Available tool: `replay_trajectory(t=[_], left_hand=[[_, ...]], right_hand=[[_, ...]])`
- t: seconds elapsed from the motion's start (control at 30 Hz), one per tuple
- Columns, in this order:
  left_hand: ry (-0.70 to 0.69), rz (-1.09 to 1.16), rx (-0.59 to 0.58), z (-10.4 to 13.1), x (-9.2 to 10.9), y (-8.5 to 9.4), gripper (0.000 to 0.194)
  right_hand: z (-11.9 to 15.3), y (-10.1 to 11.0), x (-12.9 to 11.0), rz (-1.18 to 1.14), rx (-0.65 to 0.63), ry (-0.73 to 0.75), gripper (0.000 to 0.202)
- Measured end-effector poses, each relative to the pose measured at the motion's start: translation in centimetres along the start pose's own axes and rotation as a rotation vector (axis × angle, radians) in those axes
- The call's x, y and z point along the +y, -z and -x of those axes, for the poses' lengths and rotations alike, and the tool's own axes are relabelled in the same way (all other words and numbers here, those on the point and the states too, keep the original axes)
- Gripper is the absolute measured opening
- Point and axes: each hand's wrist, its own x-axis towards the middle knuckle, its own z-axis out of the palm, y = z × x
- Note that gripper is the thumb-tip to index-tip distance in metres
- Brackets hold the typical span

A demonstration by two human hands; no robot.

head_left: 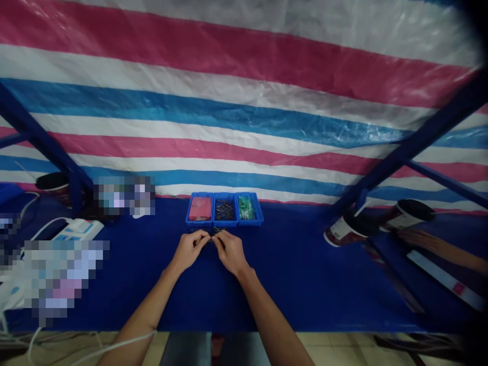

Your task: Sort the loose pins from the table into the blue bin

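Observation:
My left hand (pixel 191 248) and my right hand (pixel 229 250) meet over the blue tabletop (pixel 297 284), fingertips pinched close together. Something small and dark shows between them, too small to name. Just beyond my fingers stand three joined blue bins. The left bin (pixel 188 215) holds flat pink pieces (pixel 200 208). In the middle bin (pixel 224 223) lie many small dark pieces that look like screws (pixel 224 209). Green pieces, perhaps in clear wrapping (pixel 246 207), fill the right bin (pixel 260 214).
A white power strip (pixel 78 230) with cables lies at the left, near blurred-out items. Two dark-topped tubs (pixel 339 233) stand at the right. Beyond them, another person's hand (pixel 423 240) rests near a long pale box (pixel 444 277). Blue frame bars (pixel 400 147) and a striped sheet (pixel 229 122) rise behind.

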Motion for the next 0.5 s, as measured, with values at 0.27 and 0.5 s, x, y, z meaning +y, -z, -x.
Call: replay_trajectory(t=[0.27, 0.5], left_hand=[[0.010, -0.052, -0.006, 0.14, 0.18, 0.03, 0.029], [0.019, -0.088, 0.003, 0.30, 0.29, 0.17, 0.028]], right_hand=[[0.18, -0.01, 0.01, -0.116, 0.058, -0.063, 0.022], [0.13, -0.11, -0.04, -0.189, 0.066, -0.092, 0.019]])
